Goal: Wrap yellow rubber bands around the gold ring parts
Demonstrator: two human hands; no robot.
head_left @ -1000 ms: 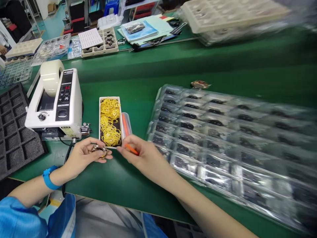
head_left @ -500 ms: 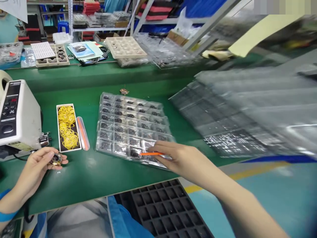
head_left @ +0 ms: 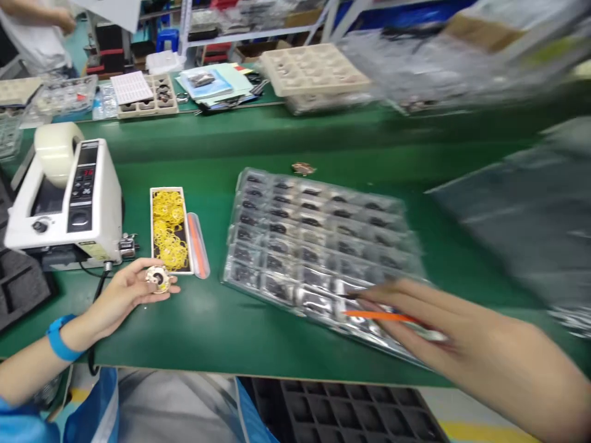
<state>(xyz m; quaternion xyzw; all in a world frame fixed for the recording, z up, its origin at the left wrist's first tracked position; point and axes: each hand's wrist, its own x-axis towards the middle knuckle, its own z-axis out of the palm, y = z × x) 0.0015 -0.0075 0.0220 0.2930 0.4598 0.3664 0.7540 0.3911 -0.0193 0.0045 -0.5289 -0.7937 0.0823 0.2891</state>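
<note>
Between the thumb and fingers of my left hand [head_left: 133,286] is a small round watch part [head_left: 158,279], pale around the rim with a dark centre. My right hand [head_left: 443,326], blurred, is closed around a thin orange stick-like tool [head_left: 376,315]. Its tip is over the front row of a clear plastic tray [head_left: 295,307]. Small dark pieces [head_left: 277,228] sit in many of the tray's pockets. My right hand covers the tray's front right corner. Whether anything is at the tool's tip is too blurred to tell.
A white tape dispenser [head_left: 104,209] stands at left, near a box of yellow rubber bands [head_left: 168,231] and a clear case [head_left: 198,246] with an orange stick inside. A rose-gold piece [head_left: 303,168] lies behind the tray. Grey plastic sheets [head_left: 521,209] are at right.
The view has swung left, shifting everything rightward. The round part now shows a paler face. My right hand and tool have moved right along the tray; one front-row pocket no longer shows its dark piece.
</note>
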